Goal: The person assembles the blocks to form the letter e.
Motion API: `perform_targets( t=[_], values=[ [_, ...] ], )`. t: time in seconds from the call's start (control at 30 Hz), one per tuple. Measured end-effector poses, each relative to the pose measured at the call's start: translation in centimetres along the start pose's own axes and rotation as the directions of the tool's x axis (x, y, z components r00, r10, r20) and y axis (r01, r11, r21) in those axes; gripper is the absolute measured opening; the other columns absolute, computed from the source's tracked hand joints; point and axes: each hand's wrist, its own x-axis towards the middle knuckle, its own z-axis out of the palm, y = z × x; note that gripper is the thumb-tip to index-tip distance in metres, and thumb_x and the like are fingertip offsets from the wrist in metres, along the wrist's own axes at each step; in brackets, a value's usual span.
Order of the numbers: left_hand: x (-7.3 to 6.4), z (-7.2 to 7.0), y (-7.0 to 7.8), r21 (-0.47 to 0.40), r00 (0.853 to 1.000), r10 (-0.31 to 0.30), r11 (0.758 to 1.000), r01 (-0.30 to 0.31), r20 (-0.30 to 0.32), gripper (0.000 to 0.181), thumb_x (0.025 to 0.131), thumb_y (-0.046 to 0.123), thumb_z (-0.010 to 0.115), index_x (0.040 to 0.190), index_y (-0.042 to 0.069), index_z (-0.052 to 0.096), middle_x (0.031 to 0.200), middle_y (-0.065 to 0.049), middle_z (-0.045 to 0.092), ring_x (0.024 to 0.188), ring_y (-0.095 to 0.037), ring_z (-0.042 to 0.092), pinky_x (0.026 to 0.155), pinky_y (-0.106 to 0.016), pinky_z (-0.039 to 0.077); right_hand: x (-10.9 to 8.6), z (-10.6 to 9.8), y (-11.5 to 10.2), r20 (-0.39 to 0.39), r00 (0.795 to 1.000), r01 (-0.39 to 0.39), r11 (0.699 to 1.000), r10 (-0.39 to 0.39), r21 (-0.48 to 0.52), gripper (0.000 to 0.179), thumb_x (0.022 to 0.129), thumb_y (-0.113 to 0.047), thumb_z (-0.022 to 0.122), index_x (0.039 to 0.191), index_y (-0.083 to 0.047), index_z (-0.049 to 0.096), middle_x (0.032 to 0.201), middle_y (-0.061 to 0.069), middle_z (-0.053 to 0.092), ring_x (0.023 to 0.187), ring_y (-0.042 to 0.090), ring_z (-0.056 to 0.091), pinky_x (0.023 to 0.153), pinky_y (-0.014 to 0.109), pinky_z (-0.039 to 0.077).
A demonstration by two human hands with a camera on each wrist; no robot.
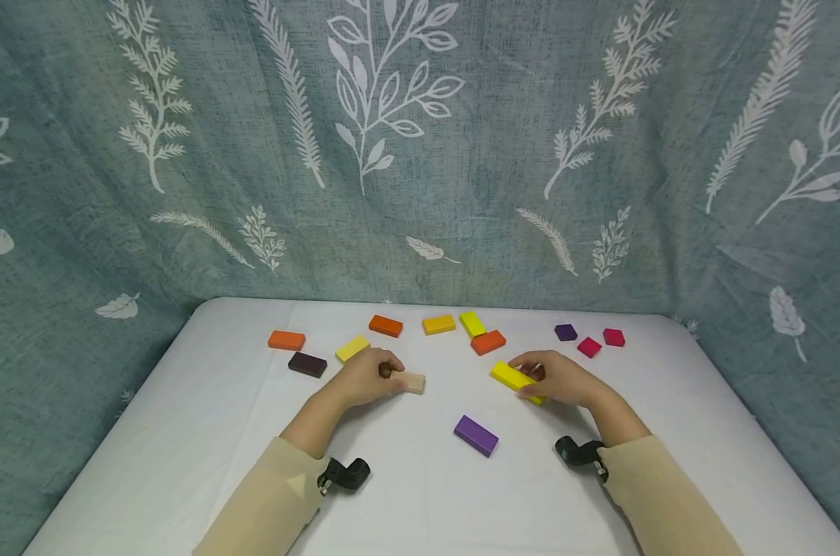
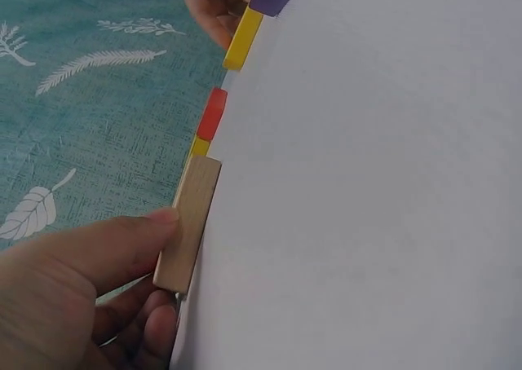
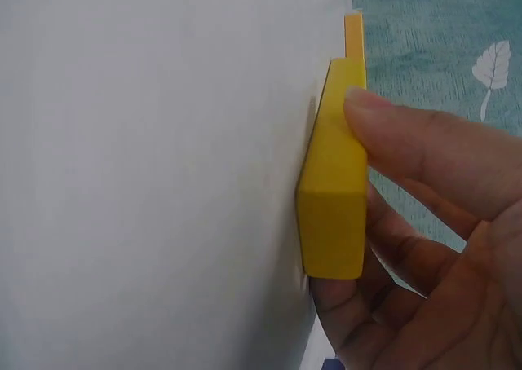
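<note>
My left hand [image 1: 363, 377] pinches a plain wooden block [image 1: 414, 382] over the white table, left of centre. In the left wrist view the thumb lies along one face of the wooden block [image 2: 192, 223], with the other fingers curled beneath. On the other side, my right hand [image 1: 560, 378] grips a bright yellow block [image 1: 509, 375] between thumb and fingers. The right wrist view shows the thumb on top of the yellow block [image 3: 333, 162], whose near end faces the camera. A purple block [image 1: 475, 435] lies flat between the hands, closer to me.
Behind the hands on the white table [image 1: 406, 494] lie an orange block [image 1: 286, 340], a dark brown block [image 1: 307, 364], a pale yellow block [image 1: 353, 348] and several other coloured blocks. Small dark purple [image 1: 566, 332] and red [image 1: 590, 347] pieces sit back right. A patterned curtain [image 1: 462, 193] hangs behind.
</note>
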Motion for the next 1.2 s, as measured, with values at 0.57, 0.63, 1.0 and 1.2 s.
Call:
perform_targets(
  t=[0.57, 0.63, 1.0, 1.2],
  values=[
    [0.5, 0.7, 0.4, -0.051, 1.000, -0.005, 0.999, 0.006, 0.026, 0.017, 0.087, 0.026, 0.081, 0.098, 0.016, 0.071, 0.083, 0.001, 0.058, 0.077, -0.015, 0.050, 0.071, -0.031, 0.043, 2.1, 1.6, -2.4, 0.085, 0.989, 0.124, 0.992, -0.125, 0.017, 0.039, 0.087, -0.013, 0.079, 0.124, -0.011, 0.070, 0.112, 0.002, 0.066, 0.093, 0.020, 0.056, 0.083, 0.035, 0.051],
    [0.6, 0.9, 0.4, -0.046, 1.000, 0.000, 0.999, 0.001, 0.023, 0.017, 0.087, 0.026, 0.081, 0.098, 0.016, 0.071, 0.084, 0.002, 0.058, 0.078, -0.014, 0.050, 0.072, -0.031, 0.043, 2.2, 1.7, -2.7, 0.099, 0.984, 0.147, 0.989, -0.148, 0.020, 0.038, 0.087, -0.012, 0.079, 0.123, -0.011, 0.070, 0.114, 0.002, 0.067, 0.094, 0.020, 0.057, 0.085, 0.036, 0.051],
    [1.0, 1.8, 0.9, -0.042, 1.000, -0.018, 0.999, 0.018, 0.006, 0.019, 0.085, 0.028, 0.082, 0.096, 0.016, 0.072, 0.083, 0.002, 0.059, 0.078, -0.015, 0.051, 0.072, -0.031, 0.044, 3.1, 2.6, -4.5, 0.132, 0.977, 0.163, 0.986, -0.166, 0.032, 0.036, 0.086, -0.009, 0.079, 0.121, -0.015, 0.071, 0.115, 0.000, 0.068, 0.099, 0.019, 0.059, 0.090, 0.039, 0.052],
    [1.2, 2.1, 1.4, -0.029, 0.999, -0.035, 0.999, 0.035, -0.001, 0.019, 0.086, 0.029, 0.082, 0.097, 0.017, 0.072, 0.084, 0.002, 0.059, 0.079, -0.015, 0.051, 0.073, -0.032, 0.044, 3.6, 2.9, -4.7, 0.141, 0.980, 0.135, 0.988, -0.144, 0.070, 0.035, 0.086, -0.008, 0.079, 0.119, -0.016, 0.072, 0.115, -0.001, 0.069, 0.100, 0.018, 0.061, 0.091, 0.039, 0.052]
  ],
)
